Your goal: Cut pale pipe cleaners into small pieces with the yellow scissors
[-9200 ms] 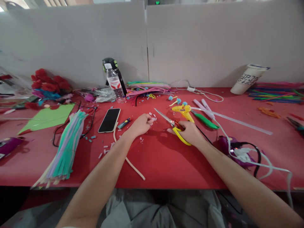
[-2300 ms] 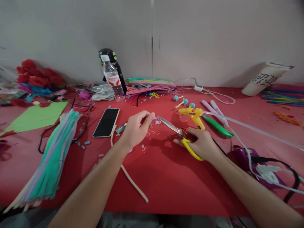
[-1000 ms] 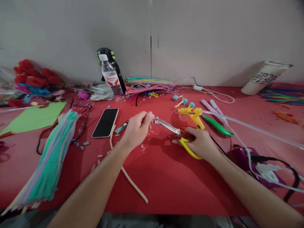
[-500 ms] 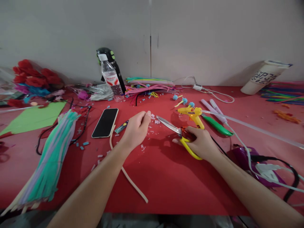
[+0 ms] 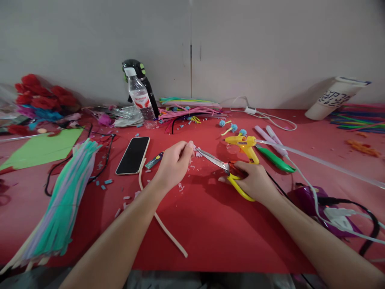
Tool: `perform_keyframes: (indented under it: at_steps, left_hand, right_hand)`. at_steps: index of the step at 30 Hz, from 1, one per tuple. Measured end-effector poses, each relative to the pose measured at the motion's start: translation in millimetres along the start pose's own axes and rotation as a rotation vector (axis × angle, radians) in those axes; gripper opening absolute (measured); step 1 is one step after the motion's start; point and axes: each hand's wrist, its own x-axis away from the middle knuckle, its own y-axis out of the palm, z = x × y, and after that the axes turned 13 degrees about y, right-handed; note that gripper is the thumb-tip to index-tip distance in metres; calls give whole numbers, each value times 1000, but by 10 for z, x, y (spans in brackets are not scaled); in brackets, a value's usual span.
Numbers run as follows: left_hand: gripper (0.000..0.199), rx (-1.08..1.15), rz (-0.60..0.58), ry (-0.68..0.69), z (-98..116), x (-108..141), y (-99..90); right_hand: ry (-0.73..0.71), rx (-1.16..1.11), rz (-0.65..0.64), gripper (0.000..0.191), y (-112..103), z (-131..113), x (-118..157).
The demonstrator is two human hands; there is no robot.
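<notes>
My right hand (image 5: 254,180) is closed around the yellow handles of a pair of scissors (image 5: 214,159). The blades point left, and their tips reach right beside the fingertips of my left hand (image 5: 177,160). That hand is closed in a pinch; a tiny pale pink bit shows at its fingertips, too small to name. Pale pink clippings (image 5: 198,153) lie on the red tabletop (image 5: 210,237) around the blade tips. A cream pipe cleaner (image 5: 170,233) runs under my left forearm. Just behind my right hand is a yellow hot glue gun (image 5: 247,146).
Left of my hands are a phone (image 5: 132,155) and a bundle of green and lilac pipe cleaners (image 5: 64,196). At the back stands a plastic bottle (image 5: 140,96). A purple device (image 5: 313,200) with cables sits at right, near a green-handled tool (image 5: 275,158).
The scissors have shifted slightly left, bringing their tips up to my left fingertips. The blades look closer together. My left hand has moved only a little to the right.
</notes>
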Motion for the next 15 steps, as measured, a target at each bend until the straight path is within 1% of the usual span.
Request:
perform_keyframes:
  at_steps: [6, 10, 15]
  left_hand:
    - [42, 3, -9, 12, -25, -2, 2]
    - [43, -2, 2, 7, -23, -4, 5]
    - [43, 49, 6, -22, -12, -4, 6]
  right_hand:
    - [-1, -34, 9, 52, 3, 1, -11]
    - [3, -35, -10, 48, -25, -29, 13]
    - [17, -36, -35, 47, -42, -51, 25]
